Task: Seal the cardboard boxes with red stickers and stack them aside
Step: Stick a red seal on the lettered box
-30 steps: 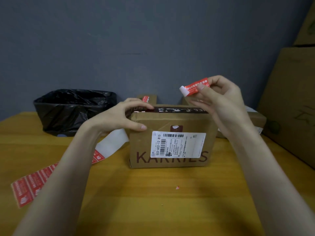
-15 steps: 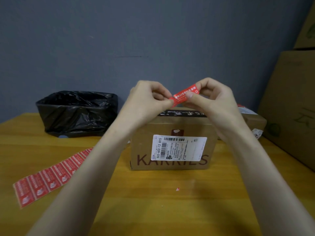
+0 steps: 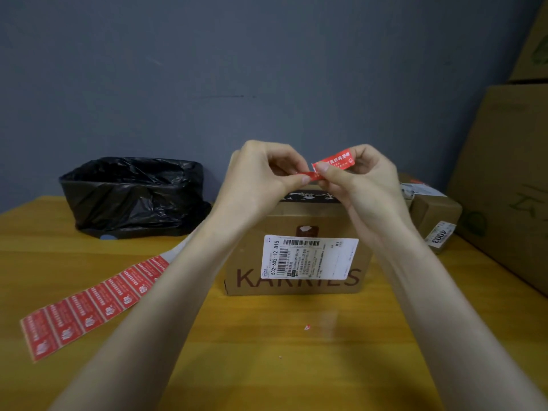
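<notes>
Near the worktop's left edge a strip of red stickers is lying flat and running back toward the middle, likely left there so the next one is within easy reach. Behind it, at the back left, a bin lined with a black bag is standing open, probably waiting for peeled backing. What is in it cannot be seen from this angle. Above the middle of the worktop the left hand is pinching the left end of a single sticker between thumb and forefinger. The right hand is pinching the rest of it, thumb in front and fingers curled behind, so both hands are clamping the one piece in the air, clear of the box. They seem to be working the sticker off its backing before pressing it down. Directly below, the box is sitting mid-worktop with its label facing the person and its top lying closed, so its contents are hidden. It seems to be set square-on so the top seam is ready for sealing. Behind its right side a smaller box is resting toward the back right, and a big carton is standing along the right edge.
</notes>
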{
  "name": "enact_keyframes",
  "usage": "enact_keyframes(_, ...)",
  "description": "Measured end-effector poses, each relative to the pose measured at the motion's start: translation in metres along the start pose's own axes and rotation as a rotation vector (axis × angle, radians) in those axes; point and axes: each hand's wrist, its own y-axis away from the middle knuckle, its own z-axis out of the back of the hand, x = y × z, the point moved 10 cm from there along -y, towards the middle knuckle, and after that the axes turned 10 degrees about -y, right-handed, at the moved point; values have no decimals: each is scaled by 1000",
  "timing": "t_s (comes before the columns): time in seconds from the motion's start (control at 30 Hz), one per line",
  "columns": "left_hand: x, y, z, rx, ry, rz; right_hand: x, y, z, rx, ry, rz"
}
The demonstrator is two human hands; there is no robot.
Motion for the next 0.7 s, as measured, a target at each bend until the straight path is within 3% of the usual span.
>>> enact_keyframes(0.13,-6,1,0,-26,22,-23,-1,0,6,-59,-71,15)
enact_keyframes(0.27,2,2,4,-54,211,76,4,-4,20,-134,-147,39)
enact_keyframes(0.47,27,5,-17,97,455,328,4,-6,5,67,-75,-38)
enact_keyframes(0.7,24,7,-28,190,489,344,2,-4,-7,204,207,-51)
